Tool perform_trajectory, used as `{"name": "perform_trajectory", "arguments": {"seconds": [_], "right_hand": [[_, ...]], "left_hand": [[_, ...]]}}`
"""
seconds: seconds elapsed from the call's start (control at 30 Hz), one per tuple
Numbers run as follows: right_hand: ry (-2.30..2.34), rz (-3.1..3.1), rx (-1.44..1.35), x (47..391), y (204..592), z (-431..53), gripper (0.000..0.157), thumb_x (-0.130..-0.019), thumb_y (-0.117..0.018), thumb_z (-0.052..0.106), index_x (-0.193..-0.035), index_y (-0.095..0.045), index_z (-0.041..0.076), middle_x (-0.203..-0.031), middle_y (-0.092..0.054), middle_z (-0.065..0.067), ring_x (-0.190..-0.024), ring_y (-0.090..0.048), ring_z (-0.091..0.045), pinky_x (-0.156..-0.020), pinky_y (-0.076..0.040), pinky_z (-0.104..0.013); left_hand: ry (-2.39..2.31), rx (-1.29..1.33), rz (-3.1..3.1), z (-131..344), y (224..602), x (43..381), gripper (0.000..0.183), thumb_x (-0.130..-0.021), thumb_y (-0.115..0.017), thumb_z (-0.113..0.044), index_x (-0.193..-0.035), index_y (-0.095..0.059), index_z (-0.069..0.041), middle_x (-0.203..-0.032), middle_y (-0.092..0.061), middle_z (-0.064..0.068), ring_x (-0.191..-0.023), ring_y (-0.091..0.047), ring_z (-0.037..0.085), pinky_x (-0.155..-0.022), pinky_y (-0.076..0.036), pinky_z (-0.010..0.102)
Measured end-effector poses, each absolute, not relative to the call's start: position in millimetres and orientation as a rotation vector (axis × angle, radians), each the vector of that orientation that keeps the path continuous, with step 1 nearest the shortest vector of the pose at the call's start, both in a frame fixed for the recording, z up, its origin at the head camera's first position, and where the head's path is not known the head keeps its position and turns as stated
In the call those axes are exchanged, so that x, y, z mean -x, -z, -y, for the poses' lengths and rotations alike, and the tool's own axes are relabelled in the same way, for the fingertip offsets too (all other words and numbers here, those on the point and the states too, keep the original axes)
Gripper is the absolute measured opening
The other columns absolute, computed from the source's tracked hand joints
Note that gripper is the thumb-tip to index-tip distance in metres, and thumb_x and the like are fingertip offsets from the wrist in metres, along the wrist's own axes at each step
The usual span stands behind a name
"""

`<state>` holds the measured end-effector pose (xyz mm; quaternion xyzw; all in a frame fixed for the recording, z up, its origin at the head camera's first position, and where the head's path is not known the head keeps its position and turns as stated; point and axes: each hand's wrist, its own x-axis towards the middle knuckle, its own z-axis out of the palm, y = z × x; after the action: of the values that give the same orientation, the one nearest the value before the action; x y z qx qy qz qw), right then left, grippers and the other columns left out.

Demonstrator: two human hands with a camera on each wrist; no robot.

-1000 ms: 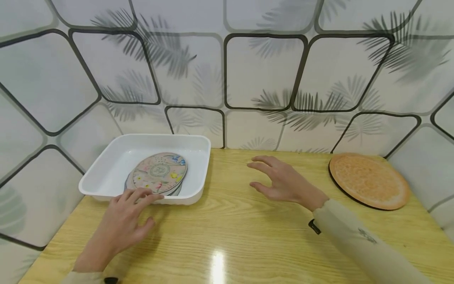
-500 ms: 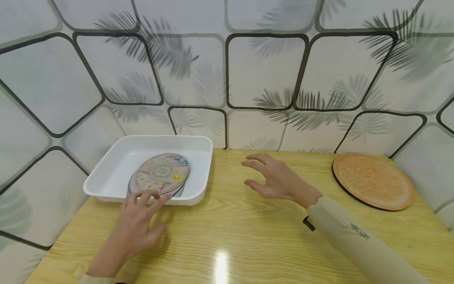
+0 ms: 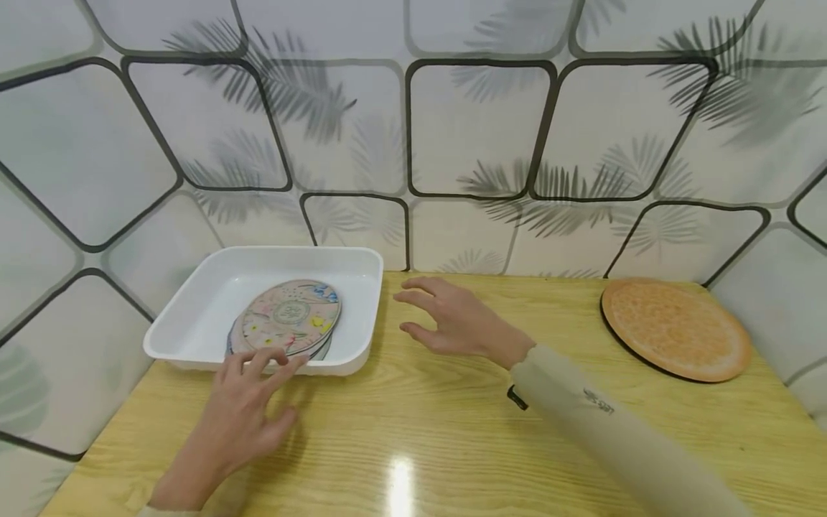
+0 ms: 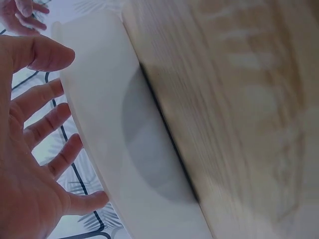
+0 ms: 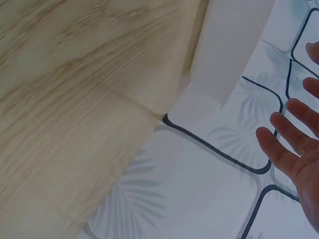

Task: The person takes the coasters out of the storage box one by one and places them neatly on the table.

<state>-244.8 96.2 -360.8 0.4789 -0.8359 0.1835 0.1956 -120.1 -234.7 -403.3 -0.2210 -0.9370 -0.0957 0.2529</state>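
A white rectangular tray (image 3: 358, 287) stands at the left of the wooden table. Inside it lies a small stack of round flat discs (image 3: 287, 312), the top one printed with pastel flowers and a central emblem. My left hand (image 3: 242, 409) is at the tray's near side, its spread fingertips right at the rim. From the left wrist view, the fingers of that hand (image 4: 30, 169) line up along the edge of the tray's wall (image 4: 99, 74). Just right of the tray, my right hand (image 3: 455, 319) hovers over the table with fingers extended, holding nothing; the right wrist view shows this hand (image 5: 304, 159) too.
A round mat (image 3: 675, 330) that looks like an orange slice lies at the table's right. Behind the table (image 3: 452, 445) and along both sides rise walls (image 3: 481, 129) with a leaf and tile pattern.
My right hand has moved left toward the tray's right side. My left hand has shifted slightly right along the near rim. Tray, discs and orange mat stay put.
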Motion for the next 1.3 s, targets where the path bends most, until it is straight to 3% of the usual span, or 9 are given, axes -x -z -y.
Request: {"name": "perform_trajectory", "arguments": {"seconds": [0.43,0.83,1.1,1.3], "right_hand": [[-0.457,2.317,-1.453,261,364,-33,0.032,-0.096,-0.07,0.022,-0.124,-0.069,0.009,-0.129,-0.068,-0.01,-0.117,-0.067,-0.024,-0.098,-0.055,-0.034],[-0.451,2.506,-1.471,274,363,0,0.031,-0.097,-0.067,0.014,-0.129,-0.068,0.009,-0.132,-0.066,-0.009,-0.119,-0.065,-0.025,-0.095,-0.055,-0.034],[-0.427,2.696,-1.431,283,368,23,0.033,-0.098,-0.063,0.006,-0.13,-0.069,0.011,-0.135,-0.066,-0.004,-0.123,-0.064,-0.022,-0.105,-0.051,-0.032],[-0.481,2.789,-1.386,290,373,32,0.034,-0.097,-0.062,0.003,-0.13,-0.069,0.01,-0.134,-0.067,-0.005,-0.125,-0.063,-0.02,-0.104,-0.052,-0.03]], "left_hand": [[0.243,0.611,2.557,239,403,122,0.063,-0.068,-0.075,-0.022,-0.131,-0.069,-0.02,-0.124,-0.062,0.006,-0.108,-0.053,0.035,-0.078,-0.045,0.054],[0.282,0.688,2.511,254,394,132,0.056,-0.067,-0.074,-0.016,-0.123,-0.071,-0.022,-0.115,-0.066,0.003,-0.103,-0.059,0.031,-0.076,-0.048,0.056],[0.25,0.683,2.492,262,397,134,0.052,-0.067,-0.076,-0.019,-0.119,-0.074,-0.025,-0.111,-0.068,0.0,-0.097,-0.063,0.027,-0.068,-0.051,0.052],[0.232,0.676,2.508,262,398,135,0.051,-0.068,-0.076,-0.02,-0.118,-0.074,-0.025,-0.111,-0.068,0.0,-0.097,-0.064,0.028,-0.068,-0.053,0.054]]}}
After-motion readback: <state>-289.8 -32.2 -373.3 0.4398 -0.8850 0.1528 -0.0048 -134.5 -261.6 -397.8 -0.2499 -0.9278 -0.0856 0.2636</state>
